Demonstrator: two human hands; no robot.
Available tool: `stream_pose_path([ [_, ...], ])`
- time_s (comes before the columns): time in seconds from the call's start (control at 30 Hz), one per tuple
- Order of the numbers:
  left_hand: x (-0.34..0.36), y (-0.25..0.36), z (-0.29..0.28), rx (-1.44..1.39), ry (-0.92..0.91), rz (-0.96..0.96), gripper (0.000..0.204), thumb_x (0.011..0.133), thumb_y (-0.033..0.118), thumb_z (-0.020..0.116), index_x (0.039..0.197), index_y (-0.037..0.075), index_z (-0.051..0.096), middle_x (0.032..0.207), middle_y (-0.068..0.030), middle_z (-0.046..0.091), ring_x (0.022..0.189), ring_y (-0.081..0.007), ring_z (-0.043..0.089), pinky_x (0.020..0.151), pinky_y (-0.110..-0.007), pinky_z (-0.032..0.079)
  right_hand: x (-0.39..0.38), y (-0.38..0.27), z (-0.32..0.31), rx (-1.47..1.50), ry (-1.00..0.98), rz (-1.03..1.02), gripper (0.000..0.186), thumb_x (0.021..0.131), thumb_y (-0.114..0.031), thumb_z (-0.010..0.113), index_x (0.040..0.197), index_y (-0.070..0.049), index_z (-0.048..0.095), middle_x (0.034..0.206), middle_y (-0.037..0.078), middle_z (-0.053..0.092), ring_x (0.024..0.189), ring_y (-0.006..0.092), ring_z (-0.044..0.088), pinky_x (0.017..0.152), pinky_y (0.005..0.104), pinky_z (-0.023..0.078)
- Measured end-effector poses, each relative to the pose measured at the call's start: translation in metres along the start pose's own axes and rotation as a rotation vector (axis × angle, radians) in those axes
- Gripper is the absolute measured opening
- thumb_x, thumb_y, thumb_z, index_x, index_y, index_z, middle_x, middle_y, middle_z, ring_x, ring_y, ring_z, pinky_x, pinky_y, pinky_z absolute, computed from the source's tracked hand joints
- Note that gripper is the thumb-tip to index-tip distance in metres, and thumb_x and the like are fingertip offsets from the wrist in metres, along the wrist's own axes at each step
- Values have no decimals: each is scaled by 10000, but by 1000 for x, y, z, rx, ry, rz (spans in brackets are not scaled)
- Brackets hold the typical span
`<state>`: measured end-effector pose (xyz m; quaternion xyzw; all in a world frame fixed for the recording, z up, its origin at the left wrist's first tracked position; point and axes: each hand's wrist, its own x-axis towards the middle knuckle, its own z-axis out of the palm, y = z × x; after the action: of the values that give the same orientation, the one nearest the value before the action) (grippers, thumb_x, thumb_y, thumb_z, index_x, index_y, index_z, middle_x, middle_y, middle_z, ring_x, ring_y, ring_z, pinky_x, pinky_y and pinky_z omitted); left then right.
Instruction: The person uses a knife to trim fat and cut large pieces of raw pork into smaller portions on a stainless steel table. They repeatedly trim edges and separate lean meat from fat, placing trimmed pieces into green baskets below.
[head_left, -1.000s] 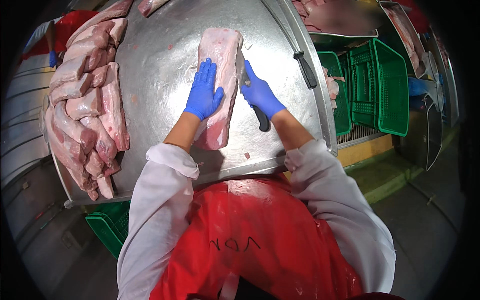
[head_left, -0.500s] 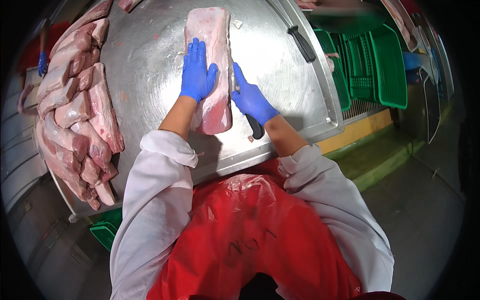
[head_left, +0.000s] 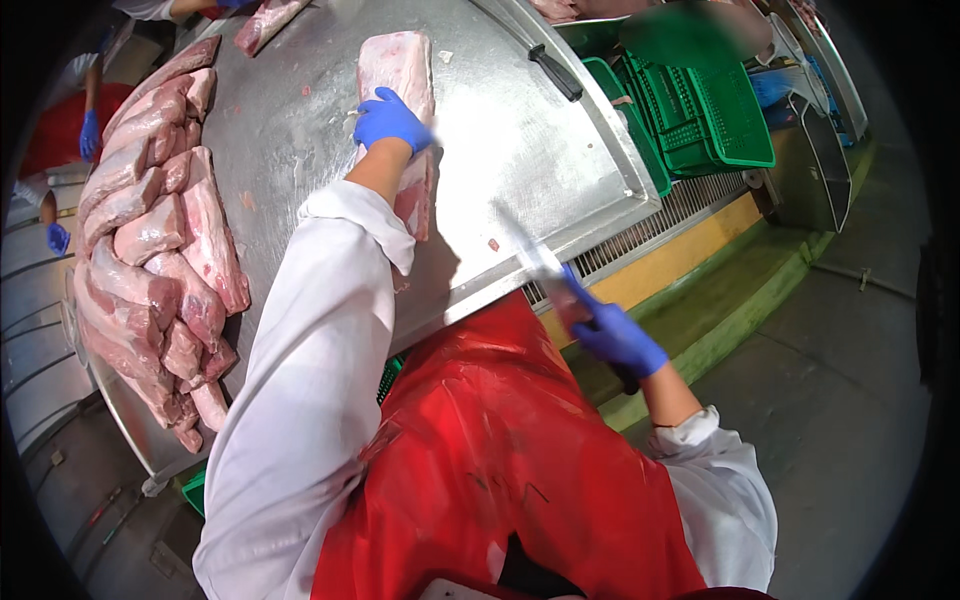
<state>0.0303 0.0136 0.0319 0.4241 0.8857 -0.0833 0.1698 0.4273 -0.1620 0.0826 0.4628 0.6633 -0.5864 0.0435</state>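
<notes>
A long slab of raw meat (head_left: 400, 65), pale with fat and pink at its near end, lies on the steel table (head_left: 300, 180). My left hand (head_left: 392, 122), in a blue glove, spans the slab, its fingers bent at the left edge and its thumb toward the right edge. My right hand (head_left: 620, 340), also gloved in blue, is closed round the dark handle of a knife (head_left: 535, 252). It is off the table's near right edge, in front of the red apron (head_left: 500, 430). The knife's blade points up and left over the table's edge, smeared by motion.
Meat pieces (head_left: 160, 260) are heaped along the table's left side. A black-handled long thin tool (head_left: 555, 72) lies at the far right edge. Green crates (head_left: 745, 130) stand beyond it. Another person's gloved hand (head_left: 90, 135) shows at the far left.
My right hand has swung away from the slab, down and right, with the knife. My left hand has gone from lying flat to bent fingers across the slab. The view has shifted.
</notes>
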Motion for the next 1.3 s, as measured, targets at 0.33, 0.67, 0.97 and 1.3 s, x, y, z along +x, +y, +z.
stream_pose_path([
  [0.33, 72, -156, 71, -1660, -653, -44, 482, 765, 117, 605, 1229, -11, 588, 1069, -183, 677, 1013, -313, 672, 936, -452, 539, -26, 54, -46, 637, 350, -33, 895, 871, -20, 539, 1647, -223, 142, 1002, 51, 605, 663, 96, 530, 597, 258, 490],
  [0.67, 46, -28, 2, -326, 195, 216, 566, 789, 377, 753, 1190, -9, 650, 1147, -274, 661, 1070, -413, 651, 948, -459, 525, 102, 23, -134, 350, 278, -70, 866, 911, 7, 540, 1643, -242, 150, 833, 33, 605, 591, 81, 518, 513, 244, 465],
  [0.97, 47, -50, -27, -758, 252, 65, 277, 784, 261, 701, 806, -12, 657, 718, -179, 643, 678, -219, 620, 675, -389, 485, 317, -115, -85, 414, 104, -282, 893, 936, -33, 569, 1632, -358, 114, 726, 40, 567, 524, 113, 525, 473, 281, 474],
  [1.3, 25, -121, -65, -1180, 463, 145, 322, 864, 260, 718, 1012, -26, 709, 849, -105, 720, 818, -171, 666, 764, -346, 532, 268, -162, -72, -221, -772, -259, 842, 923, -74, 527, 1635, -320, 152, 748, 75, 623, 546, 116, 559, 551, 283, 521],
])
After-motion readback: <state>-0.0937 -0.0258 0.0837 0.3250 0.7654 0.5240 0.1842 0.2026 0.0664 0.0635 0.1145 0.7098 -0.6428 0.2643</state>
